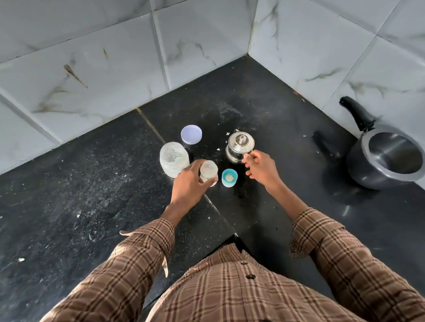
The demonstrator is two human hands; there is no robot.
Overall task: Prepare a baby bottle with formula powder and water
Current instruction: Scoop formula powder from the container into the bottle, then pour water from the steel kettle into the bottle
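Gripping the baby bottle (209, 173) with the left hand (190, 186), fingers curled round its side, bottle upright and uncapped on the dark surface (78, 188), roughly mid-way in from the front edge. Right hand (259, 169) closed on the handle of the little steel kettle (240, 146), which sits on the surface with its lid on, just right of the bottle. Blue bottle cap (229, 177) lying open-side up between the two hands, close beside the bottle. Clear plastic jar (174, 159) open, right behind the left hand and touching or nearly touching it, can't quite tell which. Its white lid (191, 134) lying flat further back toward the wall edge. Dark pot (387, 159) with a black handle parked over at the right edge against the tiles, well apart from everything else. Checked sleeves (319, 236) on both arms.
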